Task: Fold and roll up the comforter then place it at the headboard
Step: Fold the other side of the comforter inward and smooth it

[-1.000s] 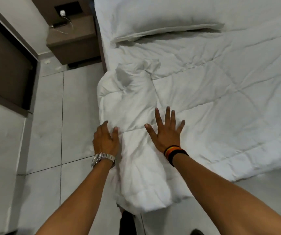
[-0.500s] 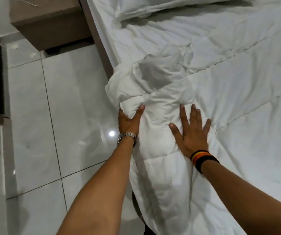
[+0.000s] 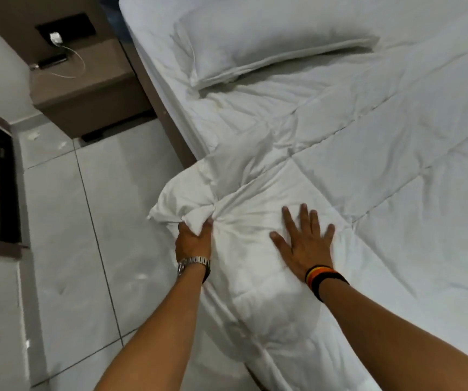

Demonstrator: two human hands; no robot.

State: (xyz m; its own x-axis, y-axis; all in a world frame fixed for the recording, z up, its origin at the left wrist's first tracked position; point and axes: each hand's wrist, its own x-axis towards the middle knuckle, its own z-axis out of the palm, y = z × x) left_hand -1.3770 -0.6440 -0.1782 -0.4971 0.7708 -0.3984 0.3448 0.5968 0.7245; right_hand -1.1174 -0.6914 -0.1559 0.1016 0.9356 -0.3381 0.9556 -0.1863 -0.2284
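At 10 o'clock, a brown nightstand (image 3: pixel 86 88) against the wall, with a white charger (image 3: pixel 55 38) plugged in above it, its cable (image 3: pixel 72 67) looping across the top beside a dark phone (image 3: pixel 53 61). Below, pale floor tiles (image 3: pixel 66 235). Near 7 o'clock from centre, left hand (image 3: pixel 194 244) – steel watch (image 3: pixel 194 262) on the wrist – clenched on a bunched corner of the white comforter (image 3: pixel 340 165), fabric gathered into a knot of creases at the fingers. Just to the right, right hand (image 3: pixel 306 244) released and flat, fingers spread, pressing on the comforter's folded edge; striped wristbands (image 3: pixel 321 276) at the wrist. Comforter spread over the bed from centre to 3 o'clock, its near edge hanging off the side. At 12 o'clock, a white pillow (image 3: pixel 255 40) by the head of the bed.
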